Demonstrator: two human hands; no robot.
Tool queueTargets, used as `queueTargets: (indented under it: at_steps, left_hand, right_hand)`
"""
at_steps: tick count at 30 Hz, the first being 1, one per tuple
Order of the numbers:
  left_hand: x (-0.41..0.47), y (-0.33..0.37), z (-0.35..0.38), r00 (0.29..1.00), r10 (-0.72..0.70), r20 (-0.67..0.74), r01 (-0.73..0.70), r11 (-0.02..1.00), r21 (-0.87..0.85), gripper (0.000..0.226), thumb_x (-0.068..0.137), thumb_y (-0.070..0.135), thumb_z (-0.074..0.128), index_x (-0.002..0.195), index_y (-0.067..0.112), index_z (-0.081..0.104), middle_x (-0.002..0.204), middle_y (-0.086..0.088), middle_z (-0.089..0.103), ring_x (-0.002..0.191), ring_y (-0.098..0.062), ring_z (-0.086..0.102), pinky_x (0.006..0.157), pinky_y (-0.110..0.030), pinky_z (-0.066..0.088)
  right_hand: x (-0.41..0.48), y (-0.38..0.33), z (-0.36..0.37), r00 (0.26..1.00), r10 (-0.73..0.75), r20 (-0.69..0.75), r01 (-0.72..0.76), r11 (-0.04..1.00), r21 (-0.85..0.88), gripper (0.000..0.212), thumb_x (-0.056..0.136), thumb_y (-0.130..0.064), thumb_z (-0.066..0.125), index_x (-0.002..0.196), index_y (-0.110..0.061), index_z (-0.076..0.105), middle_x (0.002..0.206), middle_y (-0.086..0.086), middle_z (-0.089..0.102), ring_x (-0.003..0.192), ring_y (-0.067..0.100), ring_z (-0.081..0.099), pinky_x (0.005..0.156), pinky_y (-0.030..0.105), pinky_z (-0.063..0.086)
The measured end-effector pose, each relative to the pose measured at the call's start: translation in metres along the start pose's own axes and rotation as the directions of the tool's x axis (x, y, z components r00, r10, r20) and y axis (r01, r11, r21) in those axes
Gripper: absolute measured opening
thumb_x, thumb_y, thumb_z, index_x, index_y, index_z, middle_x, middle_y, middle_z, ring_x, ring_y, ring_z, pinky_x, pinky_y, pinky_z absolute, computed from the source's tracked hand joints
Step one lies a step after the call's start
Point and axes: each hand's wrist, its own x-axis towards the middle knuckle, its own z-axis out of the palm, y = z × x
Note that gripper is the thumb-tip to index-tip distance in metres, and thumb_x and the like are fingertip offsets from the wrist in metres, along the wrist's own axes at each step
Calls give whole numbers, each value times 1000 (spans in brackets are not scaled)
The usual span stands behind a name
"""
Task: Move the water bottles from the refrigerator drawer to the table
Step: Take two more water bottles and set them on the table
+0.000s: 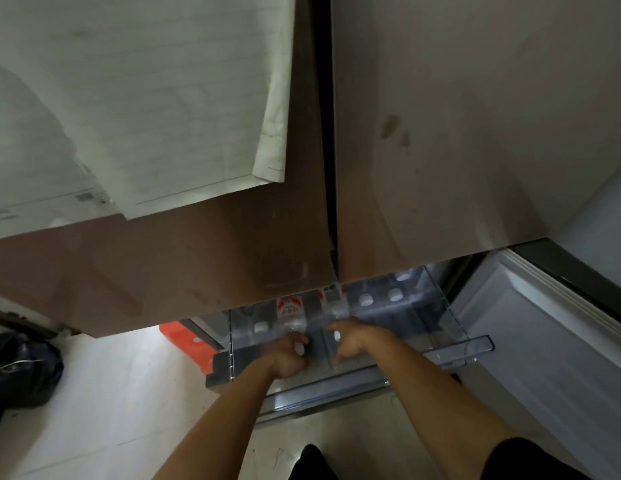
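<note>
A clear plastic refrigerator drawer (pixel 475 342) is pulled out below the closed brown upper doors. Several water bottles with white caps stand inside it; one cap (pixel 366 299) shows at the back right, and a bottle with a red and white label (pixel 290 306) lies near the middle. My left hand (pixel 288 356) reaches into the drawer and curls round a bottle with a white cap (pixel 298 348). My right hand (pixel 350 341) is also inside the drawer, fingers wrapped over a clear bottle (pixel 337 336) with a white cap.
The lower refrigerator door (pixel 531 341) stands open on the right. An orange object (pixel 184 336) lies on the pale floor left of the drawer, and a black bag (pixel 21 372) sits at far left. Papers (pixel 146 98) hang on the upper left door.
</note>
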Motion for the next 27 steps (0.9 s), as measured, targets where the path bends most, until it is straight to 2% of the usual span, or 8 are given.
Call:
queueTargets:
  at_steps: [2, 4, 8, 12, 15, 21, 25, 27]
  left_hand:
    - [-12, 6, -1, 997, -1, -80, -5, 997, -74, 36, 75, 29, 69, 107, 34, 52, 131, -7, 55, 114, -27, 56, 97, -36, 49]
    - [-23, 12, -1, 979, -1, -202, -2, 1000, -11, 43, 80, 37, 69, 117, 30, 47, 123, -8, 54, 109, -29, 57, 86, -33, 49]
    - [-51, 24, -7, 862, 74, -501, 55, 970, 238, 46, 97, 40, 51, 135, 19, 38, 115, -14, 62, 103, -31, 62, 79, -37, 48]
    - [-81, 39, -14, 667, 134, -733, 7, 983, 186, 39, 102, 40, 36, 129, 12, 39, 90, -12, 68, 79, -32, 66, 66, -38, 53]
    - [-100, 49, -16, 601, 170, -781, -14, 979, 202, 38, 102, 44, 36, 121, 11, 40, 85, -9, 68, 75, -30, 67, 67, -41, 55]
    - [-111, 56, 4, 629, 223, -745, -97, 973, 210, 29, 92, 46, 52, 95, 17, 53, 89, -4, 64, 81, -24, 62, 66, -35, 49]
    - [-98, 50, 9, 679, 37, -734, -140, 987, -80, 36, 78, 46, 71, 97, 17, 58, 101, -6, 55, 99, -23, 50, 75, -31, 41]
    - [-87, 43, 10, 742, -19, -670, -162, 965, -207, 49, 69, 59, 71, 99, 23, 58, 104, -3, 60, 106, -21, 48, 82, -30, 39]
  right_hand:
    - [-9, -3, -3, 999, -8, -50, 7, 1000, -17, 65, 85, -20, 76, 144, -23, 49, 142, 7, 52, 124, 28, 55, 99, 35, 51]
    - [-22, -2, -7, 991, -34, -133, 27, 998, -56, 47, 83, -25, 77, 127, -24, 61, 131, 3, 59, 116, 24, 59, 92, 31, 51]
    - [-58, 1, -10, 958, -75, -278, 43, 992, -120, 18, 88, -43, 66, 97, -37, 51, 117, 4, 62, 106, 27, 60, 78, 31, 45]
    - [-100, -6, -23, 885, -160, -437, 88, 980, -179, 17, 99, -38, 43, 112, -28, 48, 115, 11, 65, 101, 33, 60, 75, 36, 42]
    - [-119, -12, -38, 820, -176, -545, 52, 971, -235, 33, 100, -43, 36, 123, -22, 48, 115, 14, 65, 100, 33, 62, 74, 36, 42]
    - [-128, -13, -29, 808, -119, -577, 53, 990, -130, 42, 90, -49, 48, 123, -23, 48, 116, 11, 64, 100, 31, 61, 75, 35, 43]
    - [-116, -6, -5, 783, -12, -622, 75, 994, 76, 56, 84, -58, 58, 128, -26, 47, 124, 9, 60, 110, 31, 59, 81, 36, 45]
    - [-107, 0, 4, 796, 56, -603, 56, 985, 166, 66, 80, -67, 60, 134, -32, 45, 137, 10, 47, 124, 33, 49, 92, 40, 45]
